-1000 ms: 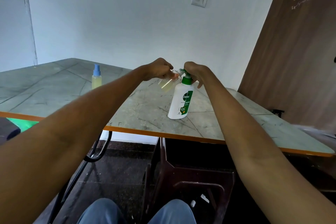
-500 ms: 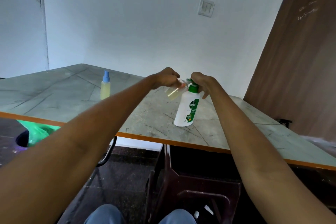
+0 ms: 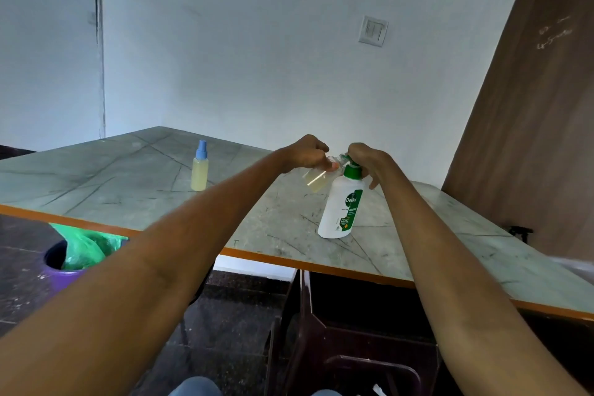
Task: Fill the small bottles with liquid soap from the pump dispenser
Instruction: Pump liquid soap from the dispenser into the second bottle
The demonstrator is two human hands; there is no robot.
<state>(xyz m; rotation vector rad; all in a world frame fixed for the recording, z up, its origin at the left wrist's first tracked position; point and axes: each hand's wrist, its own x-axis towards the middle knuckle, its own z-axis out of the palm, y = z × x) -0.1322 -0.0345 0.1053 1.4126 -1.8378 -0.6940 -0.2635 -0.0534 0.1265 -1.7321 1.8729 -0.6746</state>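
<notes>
A white pump dispenser (image 3: 340,209) with a green collar and label stands on the marble-patterned table (image 3: 135,190). My right hand (image 3: 369,161) is curled over its green pump head. My left hand (image 3: 307,154) holds a small clear bottle (image 3: 316,177), tilted, with pale yellow liquid in it, its mouth up against the pump's spout. A second small bottle (image 3: 199,167) with a blue spray cap and yellow liquid stands upright to the left, apart from both hands.
The table has an orange front edge (image 3: 289,259). A purple bin with a green bag (image 3: 77,254) sits on the floor at the left. A dark plastic stool (image 3: 353,331) stands under the table. A brown door (image 3: 530,138) is on the right.
My hands keep the same hold on the small bottle and the pump. The camera has swung left and up, bringing the bin into view.
</notes>
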